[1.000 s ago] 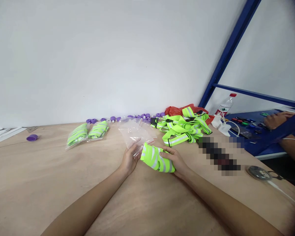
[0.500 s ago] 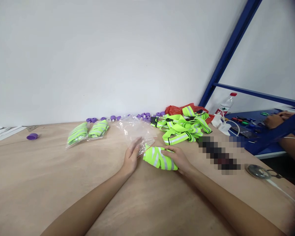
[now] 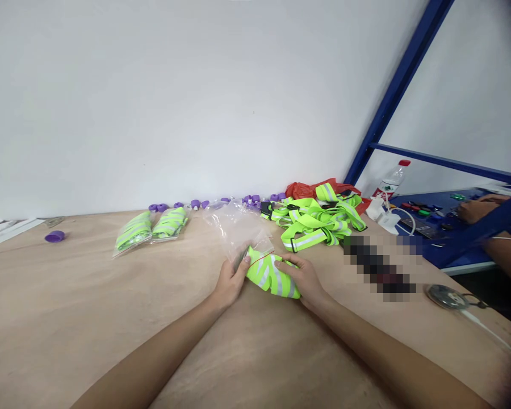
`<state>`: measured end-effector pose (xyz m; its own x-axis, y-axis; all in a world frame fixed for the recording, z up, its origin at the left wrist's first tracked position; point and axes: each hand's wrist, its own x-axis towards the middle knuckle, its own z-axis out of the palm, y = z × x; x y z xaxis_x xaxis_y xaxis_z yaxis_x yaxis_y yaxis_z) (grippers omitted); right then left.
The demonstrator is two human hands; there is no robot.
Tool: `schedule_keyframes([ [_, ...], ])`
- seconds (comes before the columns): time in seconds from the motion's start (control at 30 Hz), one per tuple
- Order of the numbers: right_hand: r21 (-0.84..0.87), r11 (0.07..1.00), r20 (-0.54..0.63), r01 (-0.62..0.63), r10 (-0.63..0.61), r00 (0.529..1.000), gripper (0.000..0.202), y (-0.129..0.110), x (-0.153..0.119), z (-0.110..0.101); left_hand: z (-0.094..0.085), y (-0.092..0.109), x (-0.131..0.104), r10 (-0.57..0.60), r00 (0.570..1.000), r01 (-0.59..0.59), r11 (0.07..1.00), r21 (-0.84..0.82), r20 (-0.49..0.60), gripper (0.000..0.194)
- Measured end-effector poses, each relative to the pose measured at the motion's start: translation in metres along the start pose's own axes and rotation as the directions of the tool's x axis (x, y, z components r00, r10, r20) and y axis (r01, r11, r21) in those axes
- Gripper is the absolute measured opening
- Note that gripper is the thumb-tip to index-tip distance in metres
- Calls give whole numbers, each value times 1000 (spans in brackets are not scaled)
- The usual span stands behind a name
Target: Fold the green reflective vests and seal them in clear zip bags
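A folded neon-green reflective vest [image 3: 270, 275] lies on the wooden table [image 3: 89, 307] between my hands. My right hand [image 3: 305, 280] grips its right end. My left hand [image 3: 230, 280] pinches the mouth of a clear zip bag [image 3: 238, 230], and the vest's left tip sits in that opening. The rest of the bag stretches away from me, towards the wall.
Two bagged vests [image 3: 151, 227] lie at the left. A heap of loose green vests [image 3: 319, 221] and a red bag [image 3: 306, 190] sit at the back right. Purple caps [image 3: 221, 203] line the wall. Another person's hands [image 3: 477, 209] work at a blue table to the right.
My left hand has taken hold of the bag's mouth and drawn it to the vest. My right hand has pushed the vest's tip left into the opening.
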<state>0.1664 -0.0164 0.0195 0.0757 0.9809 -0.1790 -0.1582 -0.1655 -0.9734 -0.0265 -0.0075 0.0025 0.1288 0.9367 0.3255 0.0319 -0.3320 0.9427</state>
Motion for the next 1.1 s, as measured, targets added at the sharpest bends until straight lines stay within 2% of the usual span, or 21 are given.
schedule_keyframes([
  [0.47, 2, 993, -123, 117, -116, 986, 49, 13, 2, 2, 10, 0, -2, 120, 990, -118, 992, 37, -79, 51],
  [0.67, -21, 989, -72, 149, -150, 986, 45, 16, 4, 1, 14, 2, 5, -87, 995, 79, 989, -127, -53, 41],
  [0.83, 8, 987, -38, 159, -159, 987, 43, 18, 6, -1, 11, 0, 9, -192, 981, 184, 963, -199, -17, 44],
  [1.1, -51, 981, -20, 187, -188, 982, 40, 16, 7, -2, 4, -7, 9, -208, 973, 227, 933, -278, 96, 47],
])
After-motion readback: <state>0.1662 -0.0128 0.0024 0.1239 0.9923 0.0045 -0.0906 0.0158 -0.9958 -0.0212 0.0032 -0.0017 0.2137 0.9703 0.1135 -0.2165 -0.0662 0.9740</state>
